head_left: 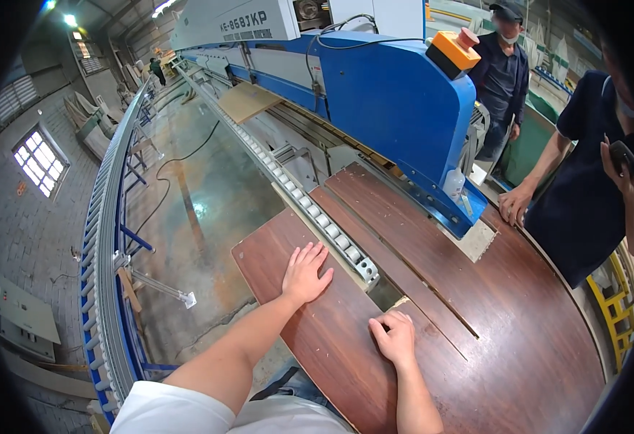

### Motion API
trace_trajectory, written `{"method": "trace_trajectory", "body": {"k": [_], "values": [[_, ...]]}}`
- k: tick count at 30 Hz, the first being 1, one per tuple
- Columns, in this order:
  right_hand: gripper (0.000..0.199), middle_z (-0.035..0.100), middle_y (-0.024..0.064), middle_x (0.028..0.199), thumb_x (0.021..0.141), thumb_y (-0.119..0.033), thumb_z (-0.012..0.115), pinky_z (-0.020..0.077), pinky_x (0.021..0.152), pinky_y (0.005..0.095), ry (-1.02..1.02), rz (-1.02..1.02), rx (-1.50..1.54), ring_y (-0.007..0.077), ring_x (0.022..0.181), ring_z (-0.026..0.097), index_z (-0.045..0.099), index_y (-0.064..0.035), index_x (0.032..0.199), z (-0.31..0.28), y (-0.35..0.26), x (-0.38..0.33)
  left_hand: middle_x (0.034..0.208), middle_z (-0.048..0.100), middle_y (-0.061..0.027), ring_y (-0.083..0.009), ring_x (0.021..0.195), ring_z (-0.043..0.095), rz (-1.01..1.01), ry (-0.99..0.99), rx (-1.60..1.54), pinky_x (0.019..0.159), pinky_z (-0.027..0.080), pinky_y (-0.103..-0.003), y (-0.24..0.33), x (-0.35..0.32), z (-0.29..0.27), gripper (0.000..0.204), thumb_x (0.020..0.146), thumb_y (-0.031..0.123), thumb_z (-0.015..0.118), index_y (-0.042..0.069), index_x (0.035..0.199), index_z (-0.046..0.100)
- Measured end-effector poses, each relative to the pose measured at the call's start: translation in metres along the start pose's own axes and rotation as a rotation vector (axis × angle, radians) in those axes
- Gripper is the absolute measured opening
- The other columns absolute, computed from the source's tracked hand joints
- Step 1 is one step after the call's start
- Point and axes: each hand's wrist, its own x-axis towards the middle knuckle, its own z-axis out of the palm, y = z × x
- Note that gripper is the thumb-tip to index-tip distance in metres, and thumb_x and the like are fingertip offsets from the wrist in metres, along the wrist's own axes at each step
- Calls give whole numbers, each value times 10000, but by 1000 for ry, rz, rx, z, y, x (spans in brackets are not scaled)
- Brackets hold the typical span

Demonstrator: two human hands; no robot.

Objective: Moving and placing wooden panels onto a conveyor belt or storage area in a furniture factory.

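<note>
The person's left hand (307, 276) lay flat on the brown table top (526, 325), fingers a bit apart, gripping nothing; the right hand (395, 338) sat curled on it too (one could not tell if it held anything); white rollers (322, 219) ran ahead between both hands.

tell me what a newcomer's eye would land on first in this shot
Probably the big blue machine housing at upper centre, with an orange box bearing a red button at its upper right corner. Next comes the glossy brown wood-grain surface at lower right, with long narrow slots. The left hand lies on brown wood-grain left of the roller rail; the right hand is near the rail's close end.
</note>
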Motion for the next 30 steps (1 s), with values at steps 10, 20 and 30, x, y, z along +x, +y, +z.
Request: {"method": "trace_trajectory", "body": {"k": [10,20,30], "values": [[165,648,74,733,805,-228,737,443,749,389,2,19,-19,280,759,612,713,-82,733,-1,-5,1,1523,422,-88,-265,1438,327,-8,-27,23,1217,183,-447,-3,2,0,582,924,398,562,81,1409,514],[172,669,77,759,812,-232,733,457,772,397,4,22,-30,284,786,629,718,-75,741,-1,-3,0,1526,418,-95,-273,1441,322,-14,-42,17,1217,178,-451,0,2,-2,585,927,407,551,82,1412,511],[177,664,87,769,832,-221,721,439,761,388,-17,22,-28,278,783,624,706,-70,740,-1,-4,0,1504,441,-113,-295,1427,349,2,-14,20,1208,202,-457,-1,1,0,575,912,368,596,71,1400,523]]}}
